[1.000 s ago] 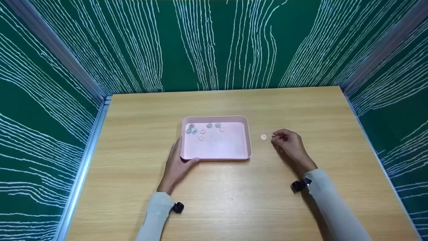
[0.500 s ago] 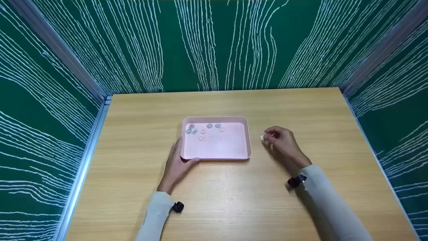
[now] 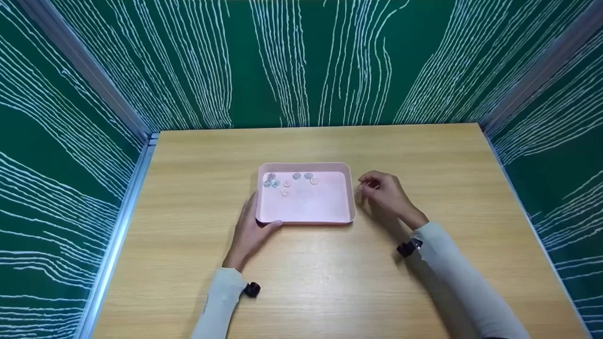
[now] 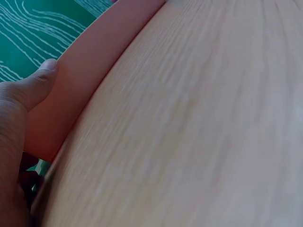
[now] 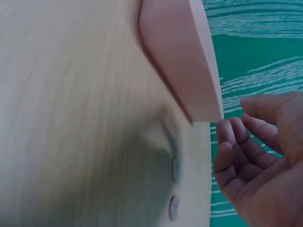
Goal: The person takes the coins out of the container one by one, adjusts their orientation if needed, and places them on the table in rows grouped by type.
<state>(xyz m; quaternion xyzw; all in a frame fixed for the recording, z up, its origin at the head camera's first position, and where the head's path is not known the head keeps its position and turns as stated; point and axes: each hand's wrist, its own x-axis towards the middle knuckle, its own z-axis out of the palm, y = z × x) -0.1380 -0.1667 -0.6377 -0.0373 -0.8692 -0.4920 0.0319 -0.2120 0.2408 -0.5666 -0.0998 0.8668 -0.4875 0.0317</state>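
Observation:
A pink rectangular tray (image 3: 306,207) lies on the table. My left hand (image 3: 247,240) grips its near left corner, the thumb (image 4: 43,75) against the front wall and the other fingers along the left side. Inside the tray, towards the back and left, lie several small round coins (image 3: 285,192), some pale and some greyish-green. My right hand (image 3: 388,194) hovers just right of the tray, fingers loosely bent and nothing visible between them. Two coins, one (image 5: 176,169) farther and one (image 5: 174,208) nearer, lie flat on the table in the right wrist view; the right hand hides them in the head view.
The tray stands near the middle of a light wooden table (image 3: 301,292). Green panels (image 3: 278,66) with wavy white lines rise behind the table and at both sides, with metal frame bars (image 3: 118,197) along the side edges.
My right hand has moved left from the coins to the tray's right edge, and it now covers the spot where they lay. The left hand and tray stay in place.

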